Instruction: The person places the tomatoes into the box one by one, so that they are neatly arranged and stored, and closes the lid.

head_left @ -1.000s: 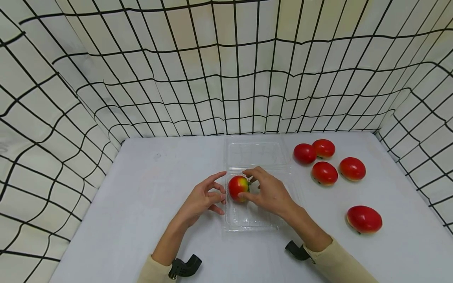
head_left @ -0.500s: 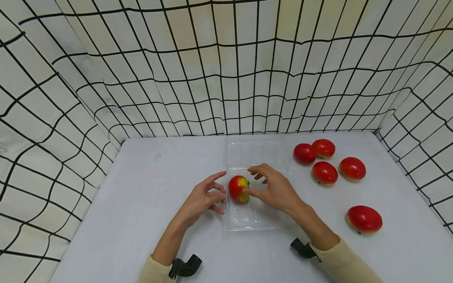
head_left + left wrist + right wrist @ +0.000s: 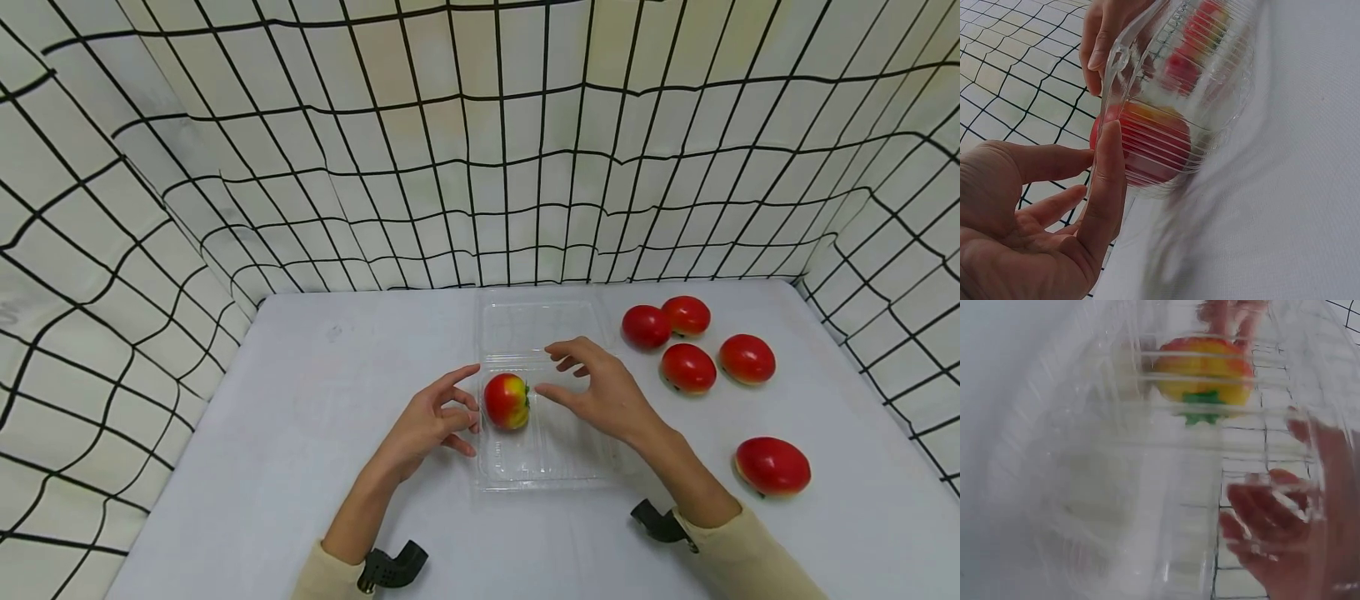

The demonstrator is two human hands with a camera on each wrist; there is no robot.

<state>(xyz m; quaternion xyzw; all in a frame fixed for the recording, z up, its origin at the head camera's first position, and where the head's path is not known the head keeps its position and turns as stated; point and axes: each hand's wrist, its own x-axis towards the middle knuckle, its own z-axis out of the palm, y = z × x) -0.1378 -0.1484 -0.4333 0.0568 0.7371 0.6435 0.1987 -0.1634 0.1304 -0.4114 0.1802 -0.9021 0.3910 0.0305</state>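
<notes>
A red and yellow tomato [image 3: 506, 401] with a green calyx [image 3: 1202, 406] lies on its side in the left part of a clear plastic clamshell box [image 3: 555, 482]. My left hand [image 3: 427, 425] is at the box's left edge, thumb and a finger [image 3: 1109, 156] pinching the rim in the left wrist view. Over the box's right half, my right hand [image 3: 600, 396] hovers with fingers spread and holds nothing. Its thumb points at the tomato, with a small gap between them. The lid [image 3: 547, 325] lies folded back, away from me.
Several more red tomatoes, one of them a tomato [image 3: 688, 368] in the loose group, lie right of the box. A lone tomato [image 3: 772, 465] sits nearer me. Black netting [image 3: 525, 183] over white walls encloses the back and sides of the white table [image 3: 300, 375].
My right hand has let go of the tomato and drawn back to the right, fingers spread. The tomato stays in place in the box, and my left hand has not moved.
</notes>
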